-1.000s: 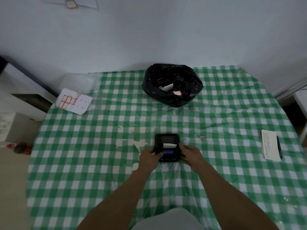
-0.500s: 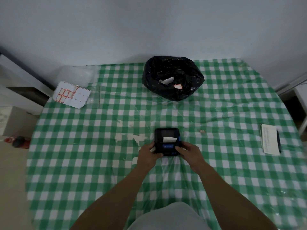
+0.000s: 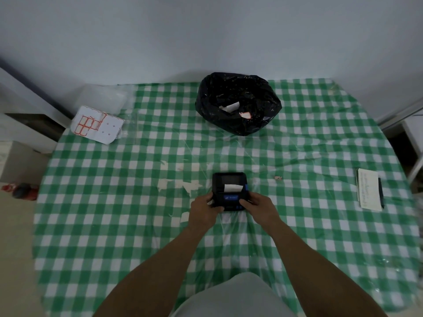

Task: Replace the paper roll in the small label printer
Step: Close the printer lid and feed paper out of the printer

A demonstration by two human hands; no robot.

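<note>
**Both hands on the label printer**

The left hand and right hand curl closed on the near corners of the label printer, which sits on the checked surface. A white paper strip protrudes from its slot. Farther back, an open black bag holds paper scraps.

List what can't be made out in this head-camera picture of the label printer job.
- Near end of the label printer: covered by the left hand and right hand, so any buttons or latch there are hidden.
- Paper roll inside: hidden by the casing; only a white paper tab shows.
- Writing on the notepad: too small.
- Contents of the black bag: mostly dark folds.
</note>
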